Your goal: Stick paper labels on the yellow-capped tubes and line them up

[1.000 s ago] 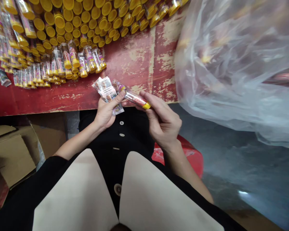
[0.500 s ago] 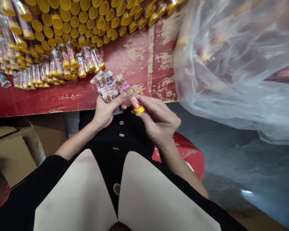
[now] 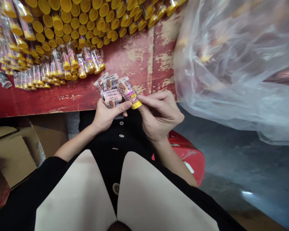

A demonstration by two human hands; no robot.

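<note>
My left hand is closed around a fanned bunch of small printed packets with a dark picture and a pale top strip. Its thumb reaches to the lower end of a small tube with a yellow cap. This tube is tilted, cap end toward me, and a printed label shows along it. My right hand pinches it near the cap between thumb and forefinger. Both hands are just off the front edge of the red table, before my dark clothing.
Many similar yellow-capped tubes lie stacked on the worn red table. A large clear plastic bag fills the right side. Cardboard boxes stand low at the left, and a red stool is below my right arm.
My right hand has turned the tube, so its printed label now faces up where red-and-white contents showed before. The packets in my left hand have shifted slightly to the right.
</note>
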